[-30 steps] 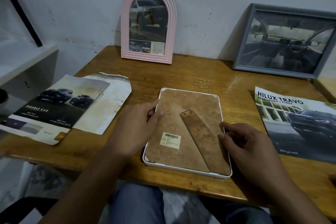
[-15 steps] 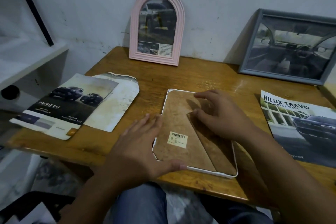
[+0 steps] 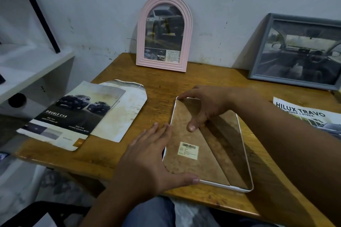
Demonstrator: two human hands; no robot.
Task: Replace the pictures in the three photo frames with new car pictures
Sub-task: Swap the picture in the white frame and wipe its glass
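A white photo frame (image 3: 247,162) lies face down on the wooden table, its brown backing board and folded stand facing up, with a barcode sticker on the board. My left hand (image 3: 147,158) lies flat against the frame's left edge, thumb along the near edge. My right hand (image 3: 206,105) reaches across the frame's far end, fingertips on the far left corner and thumb pressing the backing board. A pink arched frame (image 3: 164,33) and a grey frame (image 3: 299,49), both holding car pictures, lean on the wall.
Two loose car prints lie at the left, the "Double Cab" sheet (image 3: 73,114) on top of a paler sheet (image 3: 129,105). A "Hilux Travo" print (image 3: 310,116) lies at the right. A white shelf (image 3: 27,68) stands left of the table (image 3: 166,83).
My right hand has moved from the middle of the backing board to the frame's far left corner. My left hand stays along the left edge. The camera has tilted a little.
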